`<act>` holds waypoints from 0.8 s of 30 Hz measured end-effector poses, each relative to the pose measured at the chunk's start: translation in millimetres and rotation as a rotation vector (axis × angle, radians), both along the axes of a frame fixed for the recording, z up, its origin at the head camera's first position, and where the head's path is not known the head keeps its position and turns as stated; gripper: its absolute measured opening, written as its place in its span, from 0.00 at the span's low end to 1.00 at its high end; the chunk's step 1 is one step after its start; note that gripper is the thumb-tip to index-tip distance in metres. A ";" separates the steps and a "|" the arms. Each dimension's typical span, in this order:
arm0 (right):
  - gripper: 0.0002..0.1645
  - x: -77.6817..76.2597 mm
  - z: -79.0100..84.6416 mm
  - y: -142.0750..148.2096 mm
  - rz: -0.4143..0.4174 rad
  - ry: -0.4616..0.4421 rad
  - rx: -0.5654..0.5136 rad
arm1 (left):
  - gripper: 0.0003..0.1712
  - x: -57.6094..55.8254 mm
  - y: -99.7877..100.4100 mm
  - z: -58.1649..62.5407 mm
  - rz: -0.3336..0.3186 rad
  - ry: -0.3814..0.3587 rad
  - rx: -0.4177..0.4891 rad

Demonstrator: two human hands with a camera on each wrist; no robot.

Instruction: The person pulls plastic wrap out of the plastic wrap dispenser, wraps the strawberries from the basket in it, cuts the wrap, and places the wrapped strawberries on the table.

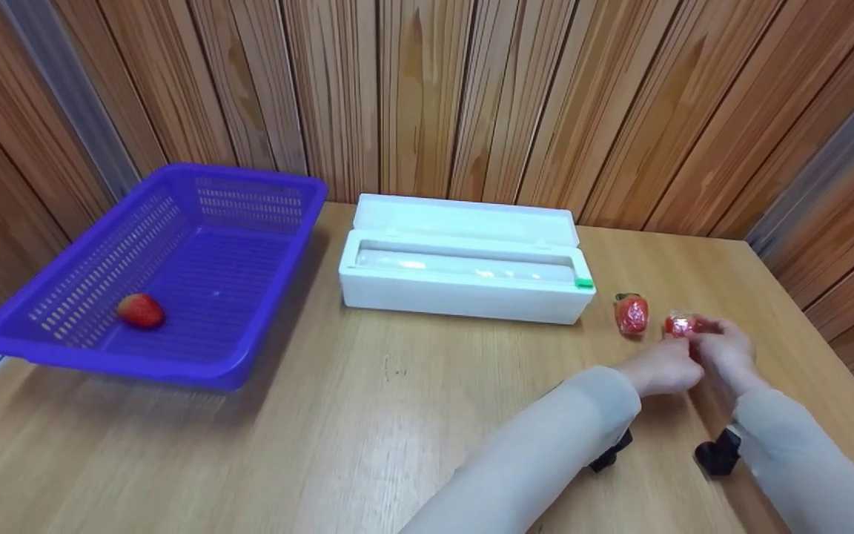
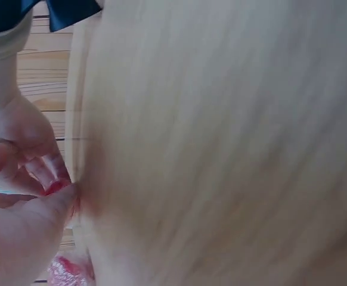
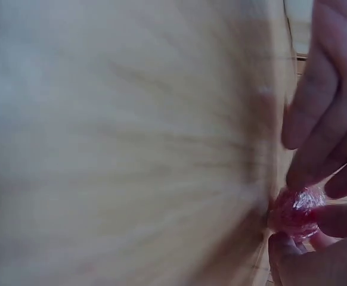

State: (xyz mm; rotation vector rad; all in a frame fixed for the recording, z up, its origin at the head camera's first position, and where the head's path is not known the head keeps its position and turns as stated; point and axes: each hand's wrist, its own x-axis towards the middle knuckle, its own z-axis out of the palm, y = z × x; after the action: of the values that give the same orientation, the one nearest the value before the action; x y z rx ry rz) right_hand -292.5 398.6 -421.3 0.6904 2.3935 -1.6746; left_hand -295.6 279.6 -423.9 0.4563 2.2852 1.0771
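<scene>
At the right of the table both hands meet at a strawberry (image 1: pixel 680 324) wrapped in shiny clear film. My right hand (image 1: pixel 727 354) grips it from the right, fingers curled around its side. From the left, my left hand (image 1: pixel 663 368) has its curled fingers at the near side of the same fruit. The right wrist view shows the film-covered strawberry (image 3: pixel 300 210) close over the table, fingertips of both hands against it. Much of it is hidden by fingers in the left wrist view. Just left of the hands lies another wrapped strawberry (image 1: pixel 631 315).
A white box (image 1: pixel 464 297) with its lid raised stands at the back middle, a roll of clear film (image 1: pixel 457 265) inside and a green piece (image 1: pixel 583 282) at its right end. On the left, a purple basket (image 1: pixel 230 371) contains an unwrapped strawberry (image 1: pixel 141 311). Wood-panelled walls enclose the table.
</scene>
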 end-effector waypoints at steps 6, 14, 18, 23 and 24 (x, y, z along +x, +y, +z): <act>0.36 -4.7 3.5 2.0 0.084 -0.027 0.085 | 0.32 -3.9 3.8 -2.5 -0.020 0.047 -0.039; 0.37 -6.0 4.1 1.2 0.087 -0.034 0.027 | 0.28 -5.8 2.6 -4.7 -0.017 0.112 -0.023; 0.36 -5.3 2.5 -0.6 0.095 -0.032 0.067 | 0.29 -2.9 0.2 -3.3 -0.018 0.090 -0.021; 0.37 -6.4 3.2 -3.1 0.095 -0.040 0.104 | 0.30 1.9 -4.4 4.0 -0.013 0.072 -0.050; 0.38 -6.7 3.4 -4.2 0.096 -0.044 0.105 | 0.31 3.7 -6.9 5.8 -0.014 0.073 -0.056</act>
State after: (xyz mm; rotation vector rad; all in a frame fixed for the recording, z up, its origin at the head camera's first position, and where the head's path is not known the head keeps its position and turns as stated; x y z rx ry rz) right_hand -299.2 394.4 -417.9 0.6098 2.4563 -1.4904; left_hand -291.9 272.7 -418.1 0.4956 2.3658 1.0020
